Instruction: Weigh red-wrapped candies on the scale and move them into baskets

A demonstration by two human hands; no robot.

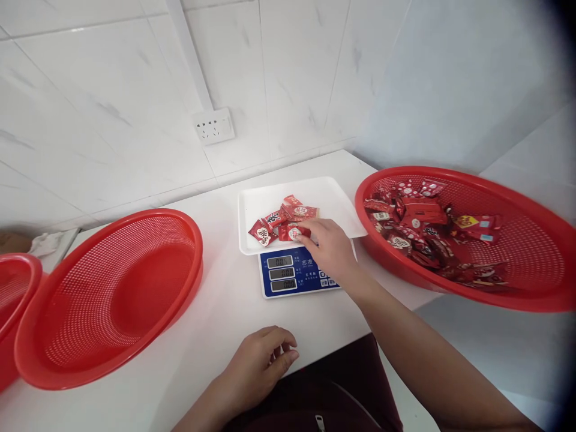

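My right hand (pixel 330 246) reaches over the white tray (pixel 333 198) of a blue digital scale (pixel 292 273). Its fingertips pinch a red candy packet (pixel 290 232) lying at the tray's front edge. Several more red candy packets (pixel 288 215) lie on the tray beside it. My left hand (pixel 263 360) rests on the white table (pixel 216 324) near its front edge, fingers curled loosely, with nothing visible in them.
A red mesh basket (pixel 531 264) on the right holds several red candy packets (pixel 423 225). A red mesh basket (pixel 112 294) with nothing in it stands on the left, another red basket (pixel 13 294) beside it. A wall socket (pixel 215 126) sits on the tiled wall.
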